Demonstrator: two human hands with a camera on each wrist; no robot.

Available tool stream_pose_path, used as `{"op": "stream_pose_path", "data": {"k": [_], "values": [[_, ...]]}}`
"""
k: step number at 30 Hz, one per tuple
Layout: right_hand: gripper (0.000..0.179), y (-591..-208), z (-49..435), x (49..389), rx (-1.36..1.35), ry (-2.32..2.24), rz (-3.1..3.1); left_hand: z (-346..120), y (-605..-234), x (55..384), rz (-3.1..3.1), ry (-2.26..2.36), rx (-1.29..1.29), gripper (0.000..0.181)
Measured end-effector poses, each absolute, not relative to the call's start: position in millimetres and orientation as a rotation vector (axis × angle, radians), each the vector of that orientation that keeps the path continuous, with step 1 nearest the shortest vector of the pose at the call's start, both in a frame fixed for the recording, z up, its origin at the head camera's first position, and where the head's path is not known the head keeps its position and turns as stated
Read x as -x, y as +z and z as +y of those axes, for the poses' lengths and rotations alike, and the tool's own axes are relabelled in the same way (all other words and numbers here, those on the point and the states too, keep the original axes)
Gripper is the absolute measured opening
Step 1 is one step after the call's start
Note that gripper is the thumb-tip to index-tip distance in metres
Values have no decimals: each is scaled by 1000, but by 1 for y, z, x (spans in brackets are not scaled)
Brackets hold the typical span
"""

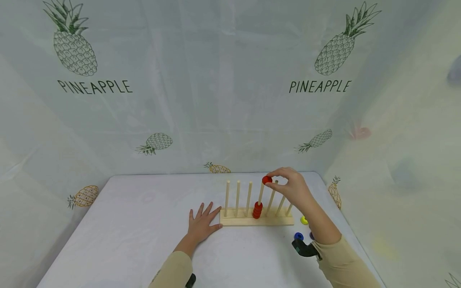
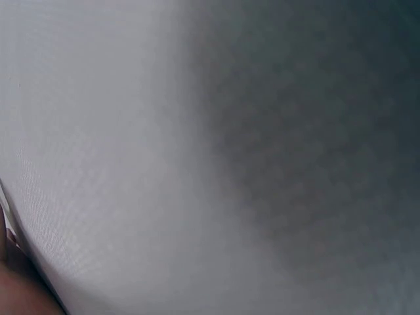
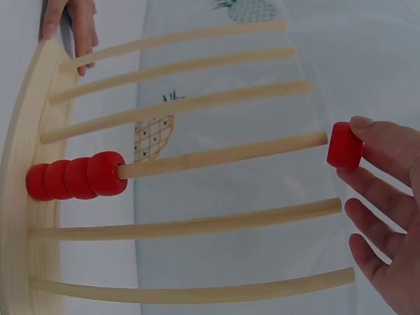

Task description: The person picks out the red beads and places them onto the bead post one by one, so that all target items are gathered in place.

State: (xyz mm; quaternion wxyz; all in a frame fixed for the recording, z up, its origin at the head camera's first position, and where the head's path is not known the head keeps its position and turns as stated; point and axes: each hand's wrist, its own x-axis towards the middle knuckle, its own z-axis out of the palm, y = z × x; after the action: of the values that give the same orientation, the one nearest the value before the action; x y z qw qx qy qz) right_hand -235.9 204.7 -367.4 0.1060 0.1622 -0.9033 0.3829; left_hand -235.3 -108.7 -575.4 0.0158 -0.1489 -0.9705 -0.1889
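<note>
The step in hand looks to be threading a red bead (image 3: 344, 146) onto a peg (image 3: 223, 155), the fourth from the left. The right grip (image 1: 293, 188) pinches that bead between thumb and index finger, the other fingers held loosely apart from it. The bead sits right at the peg's upper end, above the stack already on it; whether it touches the tip I cannot tell. The next move seems to call for lining up the hole with the peg, then letting the bead slide down onto the stack. The left grip (image 1: 202, 227) is spread flat on the table (image 1: 144, 224), its thumb and a fingertip against the left end of the base (image 1: 234, 222), which probably steadies it. Counted out: one base; seven pegs in a row, the rightmost partly covered by the right arm; five red beads, four stacked at the foot of the fourth peg and one in the right grip. The other six pegs show no beads. On the right side of the table, nearer than the base's right end, lie one yellow bead (image 1: 304, 220), one blue bead (image 1: 299, 236) and one dark bead (image 1: 311, 236), this last partly hidden by the arm.
</note>
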Motion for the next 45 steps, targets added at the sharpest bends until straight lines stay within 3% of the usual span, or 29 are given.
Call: {"op": "stream_pose_path", "data": {"k": [45], "values": [[24,-377,198,245,-435,1151,-2639,-110,-581,237,-2981,-594,500,68]]}}
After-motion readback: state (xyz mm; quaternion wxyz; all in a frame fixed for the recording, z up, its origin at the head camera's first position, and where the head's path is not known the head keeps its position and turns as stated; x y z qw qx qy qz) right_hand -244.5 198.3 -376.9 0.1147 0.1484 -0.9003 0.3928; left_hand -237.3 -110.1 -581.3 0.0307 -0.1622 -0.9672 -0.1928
